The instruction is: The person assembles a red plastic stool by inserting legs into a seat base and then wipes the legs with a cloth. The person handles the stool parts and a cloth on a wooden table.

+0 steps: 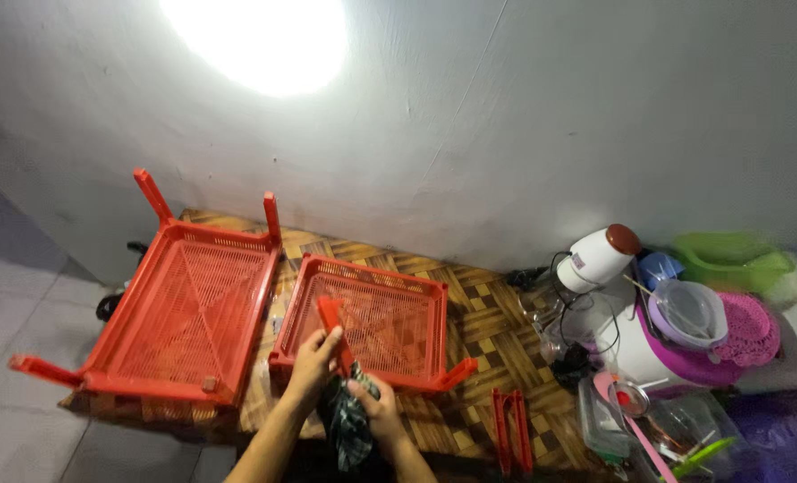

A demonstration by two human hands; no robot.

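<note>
My left hand (313, 362) grips a short red plastic post (334, 329), one leg piece of a shelf rack, holding it upright over the near edge of a red mesh tray (421, 288). My right hand (372, 402) holds a dark checked cloth (347, 429) against the lower end of that post. A larger red mesh tray (148, 353) with posts sticking out of its corners lies to the left. Two more red posts (511, 427) lie side by side on the patterned table (483, 326) to the right.
A grey wall runs behind the table. At the right stand a white kitchen appliance (595, 259), a white and purple container with a strainer (685, 313), a green tub (729, 255), a pink mat (752, 326) and clear plastic boxes (676, 425). Grey floor tiles lie at the left.
</note>
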